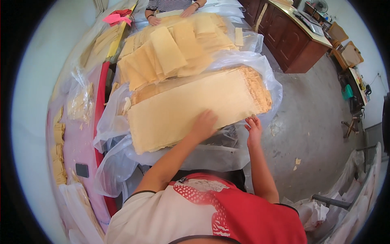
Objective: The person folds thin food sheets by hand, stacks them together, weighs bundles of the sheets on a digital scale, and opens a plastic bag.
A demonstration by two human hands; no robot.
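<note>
A long, thin, pale yellow sheet [183, 101] lies slantwise on a stack of similar sheets. My left hand [204, 125] rests flat on its near part, the fingers slightly blurred. At the sheet's near right edge, my right hand [254, 127] has its fingertips pinched together on the border. Under the sheet, darker, ragged-edged layers [258, 89] show on the right. Clear plastic film [274, 81] spreads beneath and around the stack.
Beyond lies a pile of smaller yellow strips [166, 51], with another person's hands [189, 10] behind it. A pink-covered table [81, 138] on the left holds a dark phone [81, 170] and bagged pieces [80, 103]. A brown wooden cabinet [292, 44] stands at far right.
</note>
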